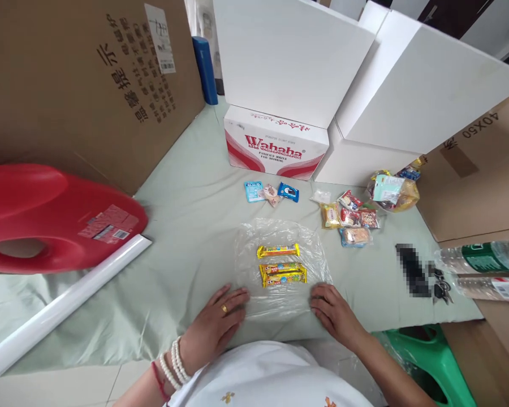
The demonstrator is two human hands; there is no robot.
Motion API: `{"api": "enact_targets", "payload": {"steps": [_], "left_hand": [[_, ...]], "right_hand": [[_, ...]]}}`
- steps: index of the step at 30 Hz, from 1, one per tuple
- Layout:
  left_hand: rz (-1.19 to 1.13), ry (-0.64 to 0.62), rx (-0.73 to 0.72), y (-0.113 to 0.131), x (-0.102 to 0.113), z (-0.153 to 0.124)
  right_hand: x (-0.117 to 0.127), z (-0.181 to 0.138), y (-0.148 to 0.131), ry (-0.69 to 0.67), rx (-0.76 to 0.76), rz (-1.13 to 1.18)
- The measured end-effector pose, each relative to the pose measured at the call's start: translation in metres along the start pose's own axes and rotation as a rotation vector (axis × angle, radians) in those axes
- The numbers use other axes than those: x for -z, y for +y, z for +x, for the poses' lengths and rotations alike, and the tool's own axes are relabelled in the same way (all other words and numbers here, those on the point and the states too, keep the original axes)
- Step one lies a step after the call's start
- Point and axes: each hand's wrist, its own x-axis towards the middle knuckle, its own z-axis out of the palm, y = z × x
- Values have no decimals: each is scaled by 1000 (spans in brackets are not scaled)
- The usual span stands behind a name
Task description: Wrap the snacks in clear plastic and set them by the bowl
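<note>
A clear plastic bag [246,243] lies flat on the cloth in front of me. Three snack bars in yellow wrappers rest on it: one snack bar [278,250] apart at the top, and two close together below, the nearest snack bar [285,279] overlapping the other. My left hand [223,316], with a ring and bead bracelets, lies palm down at the bag's near left edge, fingers stretched out. At the near right edge my right hand [333,314] rests with its fingers slightly bent and touching the plastic. Neither hand holds anything.
Beyond the bag are small snack packets [288,192], with more packets [352,217] and a filled bag [392,192] to the right. A Wahaha carton [275,144] stands behind. Left are a red jug [63,215] and white roll [68,308]; right, plastic bottles [483,257] and keys [441,288].
</note>
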Motion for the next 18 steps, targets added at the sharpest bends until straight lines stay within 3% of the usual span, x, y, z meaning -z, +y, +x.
{"api": "enact_targets", "payload": {"steps": [3,9,15,18], "left_hand": [[-116,-4,107,-8,9,14],[-260,-1,452,-22,38,63],[-202,65,614,-52,25,87],[-50,205,656,-52,23,87]], "right_hand": [[2,8,1,37,-32,59],[38,54,16,95,-97,113],[36,99,40,64,-189,60],[22,108,47,17,-267,0]]}}
